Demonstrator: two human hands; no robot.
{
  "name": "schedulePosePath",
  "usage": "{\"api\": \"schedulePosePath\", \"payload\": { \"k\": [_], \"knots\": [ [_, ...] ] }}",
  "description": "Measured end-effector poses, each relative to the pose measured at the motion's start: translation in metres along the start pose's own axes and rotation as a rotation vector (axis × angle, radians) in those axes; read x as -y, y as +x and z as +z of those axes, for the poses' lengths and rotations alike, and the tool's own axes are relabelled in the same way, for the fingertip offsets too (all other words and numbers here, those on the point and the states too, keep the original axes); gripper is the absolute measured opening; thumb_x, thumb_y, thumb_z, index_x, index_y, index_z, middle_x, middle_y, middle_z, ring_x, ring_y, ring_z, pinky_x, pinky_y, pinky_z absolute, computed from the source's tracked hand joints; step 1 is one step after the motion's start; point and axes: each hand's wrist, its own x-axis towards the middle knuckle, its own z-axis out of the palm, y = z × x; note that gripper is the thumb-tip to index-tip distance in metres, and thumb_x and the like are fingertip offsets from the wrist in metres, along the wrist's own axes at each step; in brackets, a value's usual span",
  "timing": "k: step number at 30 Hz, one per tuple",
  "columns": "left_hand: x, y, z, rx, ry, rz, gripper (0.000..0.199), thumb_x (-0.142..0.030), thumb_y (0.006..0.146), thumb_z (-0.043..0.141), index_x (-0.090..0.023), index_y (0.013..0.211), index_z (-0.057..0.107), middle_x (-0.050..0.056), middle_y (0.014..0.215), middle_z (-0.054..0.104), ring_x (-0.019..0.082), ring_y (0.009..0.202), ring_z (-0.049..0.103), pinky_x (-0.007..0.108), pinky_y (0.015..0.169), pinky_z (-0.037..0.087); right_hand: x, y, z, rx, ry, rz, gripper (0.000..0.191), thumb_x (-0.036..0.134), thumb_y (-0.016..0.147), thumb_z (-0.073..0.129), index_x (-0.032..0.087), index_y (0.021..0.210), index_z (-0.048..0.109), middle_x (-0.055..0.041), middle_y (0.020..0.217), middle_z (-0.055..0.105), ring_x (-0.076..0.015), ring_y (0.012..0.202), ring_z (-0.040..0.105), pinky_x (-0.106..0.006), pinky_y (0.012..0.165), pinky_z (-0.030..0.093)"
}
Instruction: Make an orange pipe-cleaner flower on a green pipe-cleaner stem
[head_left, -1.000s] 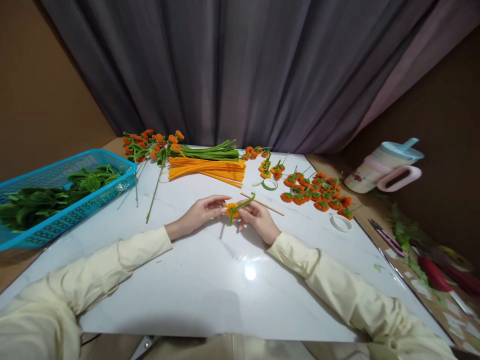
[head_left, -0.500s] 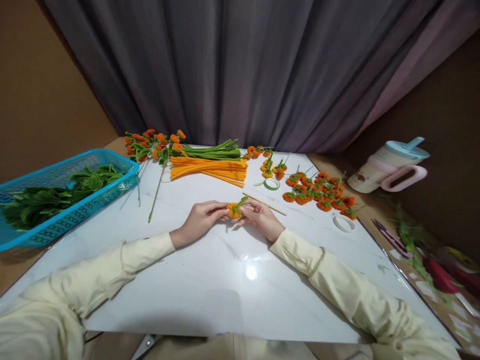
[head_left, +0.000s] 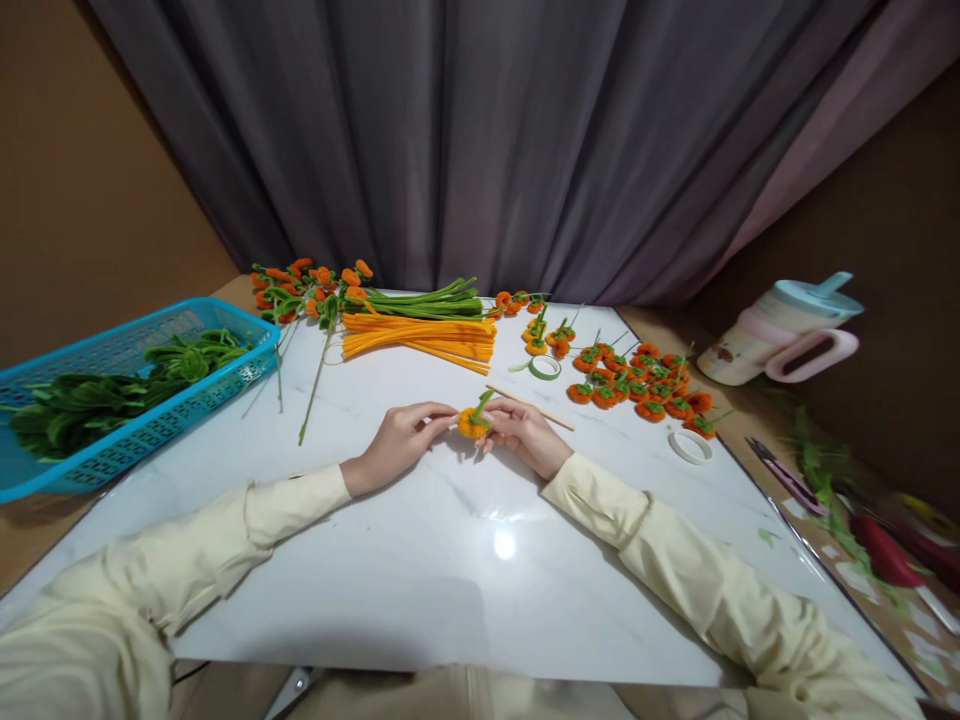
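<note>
A yellow flower [head_left: 472, 424] with a green stem piece pointing up and to the right is held between my hands above the white table. My left hand [head_left: 405, 438] pinches its left edge with thumb and fingertips. On its right side, my right hand [head_left: 529, 436] grips it near the green piece, fingers curled. Just behind my right hand lies a thin wooden stick [head_left: 551, 418], partly hidden by the fingers. Orange pipe cleaners [head_left: 420, 338] and green pipe cleaners [head_left: 435, 302] lie in bundles farther back.
A blue basket [head_left: 172, 395] of green leaves stands left. Orange flowers [head_left: 652, 385], green tape [head_left: 544, 367] and a white tape roll [head_left: 691, 447] lie right. Beyond are a cup [head_left: 772, 335], pink scissors [head_left: 787, 477] and scraps. Stemmed flowers [head_left: 319, 290] lie at the back left.
The yellow flower has turned a little between my fingers, showing more of its yellow side, and its green piece points more upward. Both hands stay in nearly the same place.
</note>
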Motion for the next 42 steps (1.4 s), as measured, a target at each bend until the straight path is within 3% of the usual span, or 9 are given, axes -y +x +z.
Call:
{"api": "schedulePosePath", "payload": {
  "k": [3, 5, 14, 20, 27, 34, 42],
  "knots": [
    [-0.003, 0.006, 0.001, 0.155, -0.297, -0.318, 0.035, -0.045, 0.082, 0.057, -0.01, 0.076, 0.061, 0.003, 0.059, 0.062, 0.009, 0.041, 0.052, 0.018, 0.038, 0.042, 0.0, 0.0, 0.001, -0.006, -0.011, -0.015, 0.028, 0.027, 0.064, 0.077, 0.012, 0.079, 0.059, -0.004, 0.069, 0.068, -0.0144, 0.055, 0.065, -0.023, 0.05, 0.053],
    [-0.004, 0.01, 0.001, 0.242, -0.434, -0.42, 0.041, -0.049, 0.083, 0.054, -0.01, 0.07, 0.057, 0.002, 0.053, 0.058, 0.006, 0.034, 0.046, 0.016, 0.032, 0.036, -0.001, 0.0, 0.002, -0.007, -0.021, -0.019, 0.029, 0.028, 0.063, 0.078, 0.012, 0.079, 0.06, -0.004, 0.069, 0.068, -0.0145, 0.055, 0.065, -0.022, 0.049, 0.053],
    [-0.004, 0.013, 0.002, 0.262, -0.88, -0.722, 0.011, -0.017, 0.085, 0.058, -0.008, 0.079, 0.06, 0.001, 0.062, 0.058, 0.004, 0.046, 0.052, 0.009, 0.043, 0.044, -0.001, 0.0, 0.002, 0.02, -0.039, -0.031, 0.033, 0.034, 0.06, 0.08, 0.013, 0.078, 0.061, -0.002, 0.066, 0.067, -0.0137, 0.056, 0.065, -0.022, 0.05, 0.054],
    [-0.004, 0.011, 0.003, 0.336, -0.985, -0.741, 0.008, -0.015, 0.079, 0.066, -0.007, 0.08, 0.064, -0.001, 0.059, 0.053, 0.002, 0.047, 0.047, 0.008, 0.043, 0.041, -0.002, 0.001, 0.002, 0.035, -0.07, -0.035, 0.031, 0.033, 0.063, 0.078, 0.012, 0.08, 0.062, -0.0039, 0.067, 0.068, -0.0115, 0.054, 0.063, -0.02, 0.051, 0.053],
    [-0.008, 0.011, 0.003, 0.307, -0.909, -0.771, 0.011, -0.015, 0.072, 0.072, -0.007, 0.073, 0.064, 0.0, 0.06, 0.054, 0.002, 0.049, 0.047, 0.008, 0.045, 0.043, -0.003, -0.001, 0.001, 0.016, -0.073, -0.031, 0.034, 0.035, 0.062, 0.079, 0.013, 0.081, 0.061, -0.002, 0.065, 0.067, -0.0124, 0.052, 0.063, -0.022, 0.051, 0.053],
    [-0.009, 0.007, 0.005, 0.282, -0.789, -0.678, 0.022, -0.024, 0.067, 0.077, -0.008, 0.075, 0.063, 0.0, 0.061, 0.056, 0.003, 0.051, 0.05, 0.01, 0.048, 0.043, -0.002, 0.0, 0.002, -0.005, -0.091, -0.017, 0.032, 0.032, 0.062, 0.079, 0.012, 0.08, 0.062, -0.0013, 0.064, 0.067, -0.0114, 0.049, 0.063, -0.022, 0.05, 0.053],
    [-0.01, 0.003, 0.007, 0.259, -0.663, -0.584, 0.024, -0.029, 0.074, 0.071, -0.008, 0.079, 0.061, 0.0, 0.057, 0.057, 0.005, 0.046, 0.052, 0.014, 0.047, 0.043, -0.003, 0.0, 0.001, -0.011, -0.108, -0.018, 0.031, 0.032, 0.062, 0.079, 0.012, 0.08, 0.062, -0.001, 0.064, 0.067, -0.0115, 0.05, 0.063, -0.024, 0.051, 0.054]
  ]
}}
